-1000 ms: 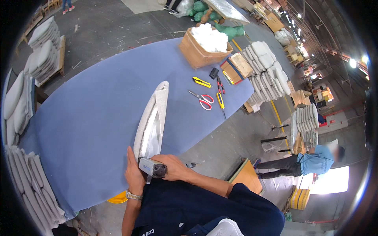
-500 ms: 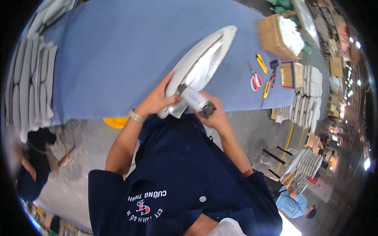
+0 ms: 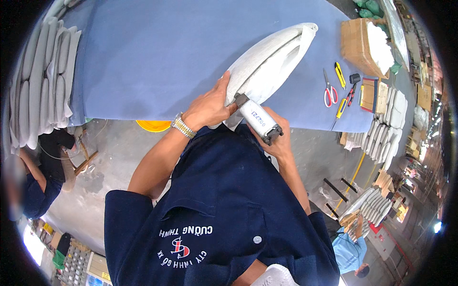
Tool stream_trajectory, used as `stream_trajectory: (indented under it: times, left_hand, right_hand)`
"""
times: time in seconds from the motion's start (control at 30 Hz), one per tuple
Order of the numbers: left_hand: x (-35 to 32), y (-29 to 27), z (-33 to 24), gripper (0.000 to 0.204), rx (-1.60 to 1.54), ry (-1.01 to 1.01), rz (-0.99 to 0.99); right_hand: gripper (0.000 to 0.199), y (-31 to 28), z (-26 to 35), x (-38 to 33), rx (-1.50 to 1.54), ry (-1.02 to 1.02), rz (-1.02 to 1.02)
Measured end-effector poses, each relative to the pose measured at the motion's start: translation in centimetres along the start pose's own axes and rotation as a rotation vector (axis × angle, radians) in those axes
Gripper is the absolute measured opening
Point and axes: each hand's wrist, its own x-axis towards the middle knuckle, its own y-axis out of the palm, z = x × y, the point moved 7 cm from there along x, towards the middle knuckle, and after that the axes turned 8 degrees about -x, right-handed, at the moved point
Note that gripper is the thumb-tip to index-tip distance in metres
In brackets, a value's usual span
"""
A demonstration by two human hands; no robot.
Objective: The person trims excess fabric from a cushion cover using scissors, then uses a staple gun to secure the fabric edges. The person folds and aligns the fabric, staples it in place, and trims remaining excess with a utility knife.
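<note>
A light grey padded cushion panel [image 3: 274, 64], with loose whitish cloth along its near side, is held tilted on its edge at the table's near side. My left hand [image 3: 212, 107], with a metal watch at the wrist, grips the panel's lower left end, thumb over the edge. My right hand [image 3: 276, 136] is wrapped round a silver staple gun [image 3: 257, 117]; its handle is hidden by the hand and the gun's body. The gun's dark nose is at the cloth edge, close to my left thumb; whether it touches cannot be made out.
On the blue table [image 3: 152, 62] lie scissors [image 3: 329, 90], yellow cutters [image 3: 339, 75] and a cardboard box [image 3: 360, 45] of white stuffing. Grey panels are stacked at left [image 3: 45, 86] and right [image 3: 389, 119]. A person [image 3: 36, 181] is at far left, another [image 3: 350, 250] at lower right.
The panel, both hands and the staple gun have shifted right in the picture, as has the table with its tools. The panel's cloth side now faces up more. Both grips stay the same.
</note>
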Motion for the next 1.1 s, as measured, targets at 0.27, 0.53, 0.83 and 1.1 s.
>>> stream_trajectory:
  times: [0.27, 0.53, 0.83, 1.1]
  left_hand:
    - [-0.2, 0.0, 0.3, 0.097, 0.084, 0.018, -0.076]
    - [-0.1, 1.7, -0.1, 0.105, 0.108, 0.016, -0.112]
    - [0.0, 1.4, -0.2, 0.110, 0.131, -0.016, -0.099]
    - [1.8, 0.5, 2.5, 0.115, -0.208, 0.217, 0.142]
  right_hand:
    - [0.047, -0.2, 0.5, 0.4, -0.005, 0.003, 0.118]
    - [0.065, -1.4, 0.0, 0.2, -0.026, 0.128, 0.280]
    - [0.052, 0.3, -0.7, 0.3, 0.026, 0.143, 0.230]
    - [0.050, 0.1, -1.1, -0.1, -0.053, 0.015, 0.123]
